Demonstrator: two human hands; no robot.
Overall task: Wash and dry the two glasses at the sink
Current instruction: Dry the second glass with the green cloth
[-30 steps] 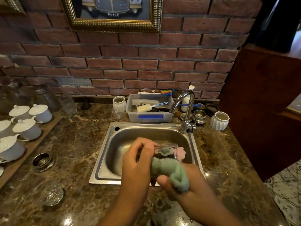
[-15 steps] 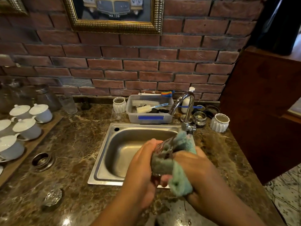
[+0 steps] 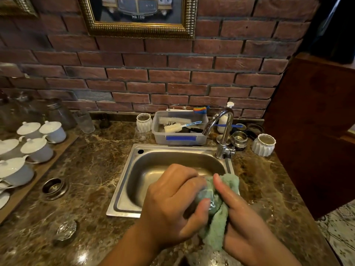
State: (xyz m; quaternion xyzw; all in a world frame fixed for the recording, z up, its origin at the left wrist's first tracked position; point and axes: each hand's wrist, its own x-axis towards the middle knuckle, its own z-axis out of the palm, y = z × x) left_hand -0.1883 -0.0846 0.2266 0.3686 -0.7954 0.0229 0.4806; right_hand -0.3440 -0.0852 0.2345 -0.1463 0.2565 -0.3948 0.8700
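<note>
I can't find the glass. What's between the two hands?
In the head view, a green cloth lies between the left hand and right hand, wrapped round the glass, which barely shows.

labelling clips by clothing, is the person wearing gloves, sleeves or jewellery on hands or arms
No. The left hand and right hand are bare: no gloves, rings or watch. Both forearms show no sleeves. The right hand glistens, apparently wet.

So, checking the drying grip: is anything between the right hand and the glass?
Yes, the green cloth is wrapped round the glass under the thumb of the right hand; the left hand grips the glass over the sink.
</note>
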